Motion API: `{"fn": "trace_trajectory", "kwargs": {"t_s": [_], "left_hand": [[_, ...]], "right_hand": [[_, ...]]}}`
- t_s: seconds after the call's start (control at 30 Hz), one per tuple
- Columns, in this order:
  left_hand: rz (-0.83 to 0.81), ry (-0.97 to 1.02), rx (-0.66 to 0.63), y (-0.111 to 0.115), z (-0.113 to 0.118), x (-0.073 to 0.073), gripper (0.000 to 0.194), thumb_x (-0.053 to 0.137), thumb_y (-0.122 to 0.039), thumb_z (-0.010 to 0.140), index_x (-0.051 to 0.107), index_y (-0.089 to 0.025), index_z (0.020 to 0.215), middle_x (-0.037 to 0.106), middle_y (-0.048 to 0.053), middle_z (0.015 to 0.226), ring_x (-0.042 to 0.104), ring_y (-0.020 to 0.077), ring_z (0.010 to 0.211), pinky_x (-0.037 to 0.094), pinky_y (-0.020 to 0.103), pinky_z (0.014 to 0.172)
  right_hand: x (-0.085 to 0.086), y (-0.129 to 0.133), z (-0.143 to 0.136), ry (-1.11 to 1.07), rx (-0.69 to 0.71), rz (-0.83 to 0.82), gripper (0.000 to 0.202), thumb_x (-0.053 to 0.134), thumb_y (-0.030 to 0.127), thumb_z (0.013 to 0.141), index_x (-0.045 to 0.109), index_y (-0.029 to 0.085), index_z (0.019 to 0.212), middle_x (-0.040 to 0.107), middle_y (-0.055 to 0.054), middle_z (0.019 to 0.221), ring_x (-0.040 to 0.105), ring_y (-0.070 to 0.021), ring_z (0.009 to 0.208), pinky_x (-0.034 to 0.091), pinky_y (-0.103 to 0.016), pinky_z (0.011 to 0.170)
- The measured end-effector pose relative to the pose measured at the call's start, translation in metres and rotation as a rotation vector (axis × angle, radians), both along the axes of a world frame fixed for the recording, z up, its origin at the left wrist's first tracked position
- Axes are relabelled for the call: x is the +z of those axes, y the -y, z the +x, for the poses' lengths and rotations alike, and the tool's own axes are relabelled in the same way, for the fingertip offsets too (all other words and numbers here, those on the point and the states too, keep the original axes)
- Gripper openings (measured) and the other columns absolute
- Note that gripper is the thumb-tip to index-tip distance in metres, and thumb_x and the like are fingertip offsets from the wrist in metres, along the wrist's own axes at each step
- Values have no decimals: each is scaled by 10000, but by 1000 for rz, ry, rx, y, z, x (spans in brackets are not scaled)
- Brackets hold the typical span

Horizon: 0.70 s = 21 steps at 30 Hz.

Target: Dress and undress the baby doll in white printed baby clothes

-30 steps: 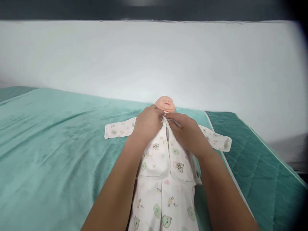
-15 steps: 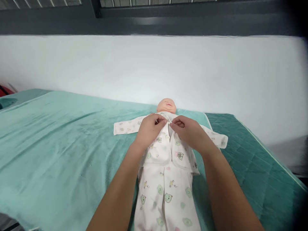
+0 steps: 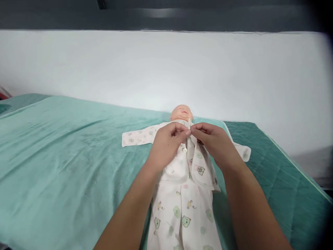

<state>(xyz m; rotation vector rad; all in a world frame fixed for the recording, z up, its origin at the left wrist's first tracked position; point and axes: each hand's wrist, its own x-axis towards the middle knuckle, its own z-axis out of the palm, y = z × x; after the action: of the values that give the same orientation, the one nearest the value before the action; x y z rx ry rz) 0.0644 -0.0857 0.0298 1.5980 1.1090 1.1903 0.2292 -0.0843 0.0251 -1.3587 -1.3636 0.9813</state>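
Note:
A baby doll point(image 3: 181, 112) lies on its back, head toward the wall, in a white baby jacket point(image 3: 177, 170) and white trousers point(image 3: 182, 215) printed with green bears. At the top of the jacket's front opening, my left hand point(image 3: 170, 140) pinches one edge between thumb and forefinger. My right hand point(image 3: 212, 140) pinches the other edge, its fingertips meeting those of the left. The bit of cloth at the fingertips is mostly hidden. Below them a small button point(image 3: 184, 150) shows on the jacket front, whose lower edges hang apart.
Under the doll a light green blanket point(image 3: 65, 156) spreads to the left, with a darker green quilted cover point(image 3: 281, 180) on the right. Behind stands a white wall point(image 3: 130, 69) below a dark rail point(image 3: 169, 17).
My hands have come together, fingertips now touching at the collar where there was a small gap. The jacket edges are drawn closer and lifted there. The view has tilted down slightly.

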Motion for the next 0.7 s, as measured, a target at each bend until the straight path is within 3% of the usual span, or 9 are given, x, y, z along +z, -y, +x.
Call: {"fn": "trace_trajectory", "kwargs": {"t_s": [0.23,0.43,0.7], "left_hand": [[156,-178,240,-10,2,-7,150,580,-295,854,702,-210,871,703,16,908,598,143,776,465,274,756],[112,-195,152,-19,-1,-16,168,601,-327,842,724,-215,870,702,20,911,602,144,773,469,271,747],[15,-162,82,-16,-1,-13,171,654,-367,804,706,-215,864,682,5,831,566,126,687,438,247,636]], "right_hand": [[-7,12,-17,68,-160,104,176,649,378,788,697,214,829,668,-5,744,556,-152,655,430,-275,620],[-22,19,-24,-30,-201,157,197,625,371,818,715,227,919,725,-18,878,625,-173,777,478,-289,734],[-26,14,-16,-96,-133,152,248,652,390,810,727,225,979,729,-21,944,648,-185,880,493,-309,822]]}}
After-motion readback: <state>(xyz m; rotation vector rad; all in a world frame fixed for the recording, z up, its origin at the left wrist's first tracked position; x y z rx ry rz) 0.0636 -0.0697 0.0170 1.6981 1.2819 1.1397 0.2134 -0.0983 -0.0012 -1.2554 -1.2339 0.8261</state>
